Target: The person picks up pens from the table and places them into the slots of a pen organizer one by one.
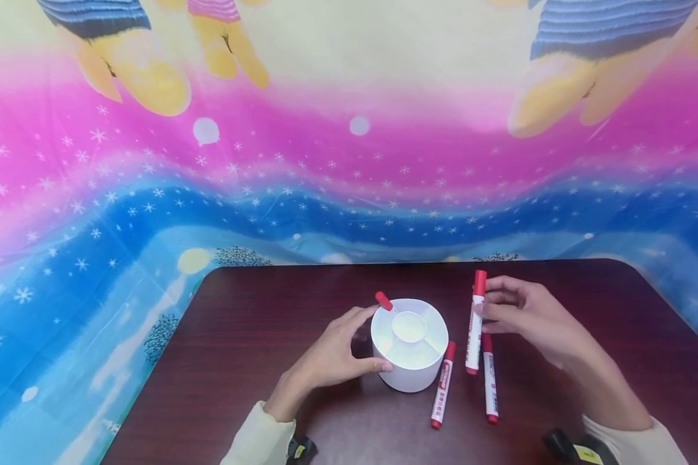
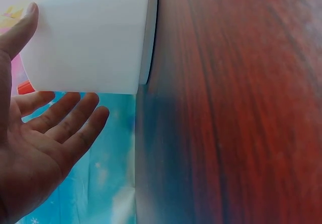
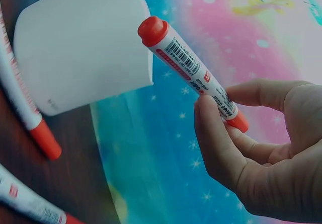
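A red marker [image 1: 475, 321] is held near upright above the bench [image 1: 256, 336], pinched between thumb and fingers of the right hand [image 1: 529, 314], just right of a white divided holder [image 1: 410, 345]. The left hand [image 1: 331, 354] rests against the holder's left wall, fingers relaxed. One marker [image 1: 383, 300] stands in the holder. Two more markers [image 1: 443, 385] lie on the bench beside it.
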Available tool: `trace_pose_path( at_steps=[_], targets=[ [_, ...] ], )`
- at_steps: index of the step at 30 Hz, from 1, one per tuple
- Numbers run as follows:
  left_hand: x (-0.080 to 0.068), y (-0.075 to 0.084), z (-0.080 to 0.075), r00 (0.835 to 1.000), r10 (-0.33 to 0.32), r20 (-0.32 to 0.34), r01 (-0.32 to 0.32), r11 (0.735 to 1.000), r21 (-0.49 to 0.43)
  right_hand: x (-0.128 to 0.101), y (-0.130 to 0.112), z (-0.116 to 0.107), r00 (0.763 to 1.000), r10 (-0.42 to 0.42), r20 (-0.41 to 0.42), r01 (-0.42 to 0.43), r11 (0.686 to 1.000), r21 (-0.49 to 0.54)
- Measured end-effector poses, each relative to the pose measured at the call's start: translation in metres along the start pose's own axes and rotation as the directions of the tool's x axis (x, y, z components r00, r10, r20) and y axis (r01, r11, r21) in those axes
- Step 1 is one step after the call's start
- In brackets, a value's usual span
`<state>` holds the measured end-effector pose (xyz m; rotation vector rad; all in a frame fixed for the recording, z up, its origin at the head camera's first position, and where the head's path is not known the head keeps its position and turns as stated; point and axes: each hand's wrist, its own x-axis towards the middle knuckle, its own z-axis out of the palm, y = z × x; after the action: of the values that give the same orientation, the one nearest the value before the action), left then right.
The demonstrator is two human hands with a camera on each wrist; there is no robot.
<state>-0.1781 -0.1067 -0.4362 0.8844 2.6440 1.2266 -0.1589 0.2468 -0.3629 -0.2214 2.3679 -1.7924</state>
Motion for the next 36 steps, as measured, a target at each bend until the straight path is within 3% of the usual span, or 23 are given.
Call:
trace_pose_path(
  at_steps=[19, 36],
  targets=[
    [0.002, -0.003, 0.002, 1.000, 0.000, 0.000, 0.000, 1.000, -0.010, 0.011, -0.019, 0.017, 0.999, -0.018, -0.031, 0.018, 1.000, 0.022],
    [0.000, -0.003, 0.002, 1.000, -0.010, -0.001, 0.010, 1.000, 0.004, 0.013, -0.014, 0.027, 0.994, -0.059, -0.090, 0.063, 0.997, 0.039]
  ],
)
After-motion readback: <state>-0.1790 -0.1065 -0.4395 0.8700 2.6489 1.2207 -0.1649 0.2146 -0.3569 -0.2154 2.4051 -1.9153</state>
